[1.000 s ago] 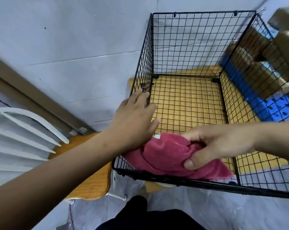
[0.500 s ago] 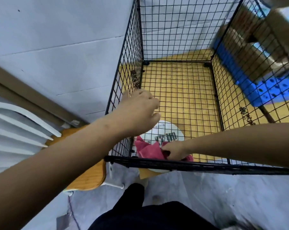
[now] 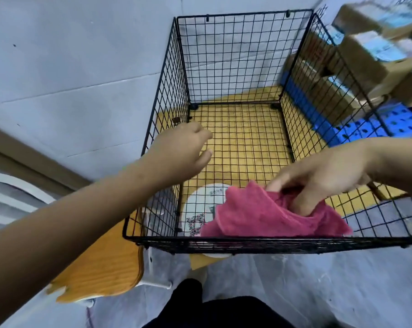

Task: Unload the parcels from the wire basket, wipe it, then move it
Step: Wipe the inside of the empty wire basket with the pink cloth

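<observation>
At the bottom edge, dark trousers (image 3: 224, 311); to their left, a wooden chair seat (image 3: 101, 268) just beside the near-left corner of the wire basket (image 3: 247, 240). The basket stands upright on a yellow mat (image 3: 243, 138), which is seen through its mesh floor. A white round disc (image 3: 200, 207) with printed code lies under the near-left corner and pokes out past the near wall. Just inside the near wall, the right hand (image 3: 323, 176) has its fingers curled into a pink cloth (image 3: 266, 214), bunching it; the cloth hangs low inside, near the floor mesh. The left hand (image 3: 183, 152) reaches over the left wall's top rim, fingers loosely bent and blurred; cannot tell if it grips the wire. Beyond the right wall, outside the basket, the parcels (image 3: 365, 58) are stacked on a blue crate (image 3: 389, 121), partly seen through the mesh. A pale wall (image 3: 82, 67) stands behind and to the left.
</observation>
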